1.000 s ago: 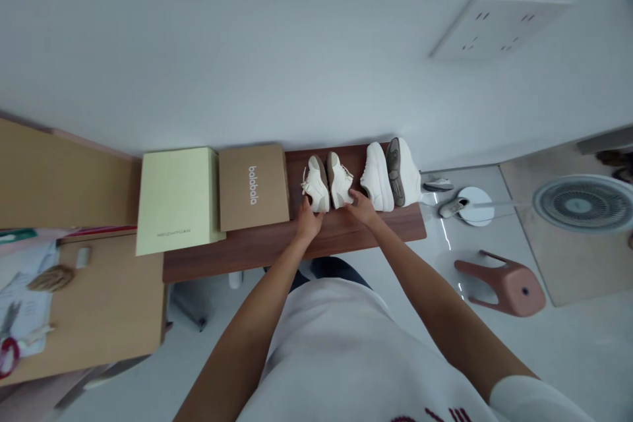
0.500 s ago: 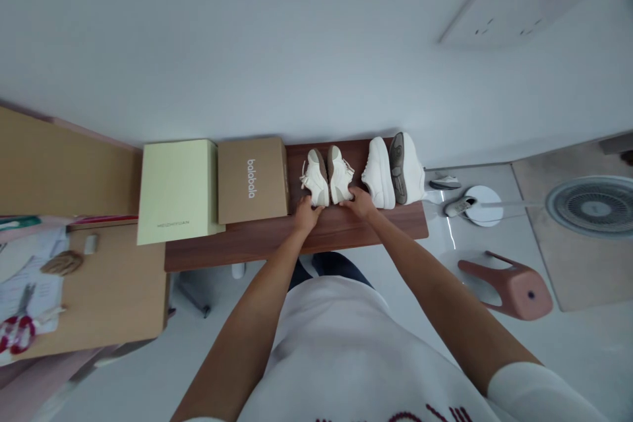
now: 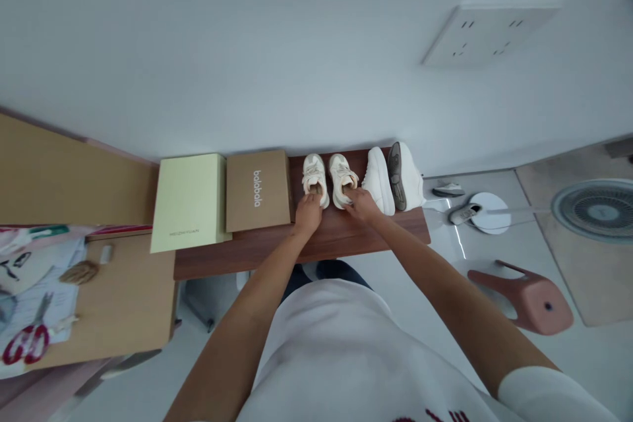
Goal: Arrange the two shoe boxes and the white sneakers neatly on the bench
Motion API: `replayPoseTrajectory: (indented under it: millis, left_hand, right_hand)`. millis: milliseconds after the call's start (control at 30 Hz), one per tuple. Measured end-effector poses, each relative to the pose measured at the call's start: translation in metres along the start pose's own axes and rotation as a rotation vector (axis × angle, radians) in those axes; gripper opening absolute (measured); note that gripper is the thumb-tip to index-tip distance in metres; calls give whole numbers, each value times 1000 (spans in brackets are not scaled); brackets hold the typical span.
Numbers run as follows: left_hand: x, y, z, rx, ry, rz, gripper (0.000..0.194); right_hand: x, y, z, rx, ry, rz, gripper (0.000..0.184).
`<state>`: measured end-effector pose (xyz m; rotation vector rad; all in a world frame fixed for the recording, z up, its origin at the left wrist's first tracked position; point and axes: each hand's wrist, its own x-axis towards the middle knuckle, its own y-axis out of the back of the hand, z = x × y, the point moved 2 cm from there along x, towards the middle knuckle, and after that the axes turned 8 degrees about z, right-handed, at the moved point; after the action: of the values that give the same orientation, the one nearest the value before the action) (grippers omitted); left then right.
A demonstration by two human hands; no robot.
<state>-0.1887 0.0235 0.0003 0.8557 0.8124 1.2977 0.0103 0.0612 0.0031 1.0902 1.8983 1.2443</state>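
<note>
Two small cream sneakers stand upright side by side on a brown wooden shelf (image 3: 316, 244), toes toward the wall. My left hand (image 3: 308, 212) grips the heel of the left small sneaker (image 3: 313, 171), with fingers at its opening. At the heel of the right small sneaker (image 3: 341, 170), my right hand (image 3: 362, 204) has its fingers closed on the collar. Just right of it lie two larger white sneakers on their sides: one white sneaker (image 3: 378, 181) and another white sneaker (image 3: 409, 178) with its grey-brown sole showing. My fingertips are partly hidden inside the shoes.
Left of the shoes sit a brown shoebox (image 3: 257, 188) and a pale green box (image 3: 188, 201). Scissors (image 3: 30, 339) lie on a cardboard surface at far left. A pink stool (image 3: 537, 303), a floor fan (image 3: 601, 211) and a grey sneaker (image 3: 465, 213) are on the right.
The small sneakers, previously tipped on their sides with soles facing each other, now stand upright. My hands have shifted from the heels to the shoe openings. The view moved slightly.
</note>
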Motion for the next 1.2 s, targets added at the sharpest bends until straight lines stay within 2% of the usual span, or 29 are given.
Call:
replayPoseTrajectory:
  millis: [133,267,633,867,1067,1200]
  left_hand:
    - [9,4,8,139,-31,-44,36]
    - [14,0,10,135,3,-36,42]
    - [5,-18,-5,-42,90,32,40]
    - [0,-22,-13,15,80,13,42]
    - [-4,-26,-15,-17,87,18,43]
    - [-4,-29,-16,14,78,18,45]
  right_hand:
    - [9,10,-17,-92,17,-33,29]
    - [16,11,-27,-129,23,-70,27]
    - [24,-10,-33,-102,29,-141,30]
    - [25,-20,-34,-81,15,-143,36]
    - [25,-27,-36,-90,-7,-145,28]
    - [25,-30,-38,-108,-14,-143,30]
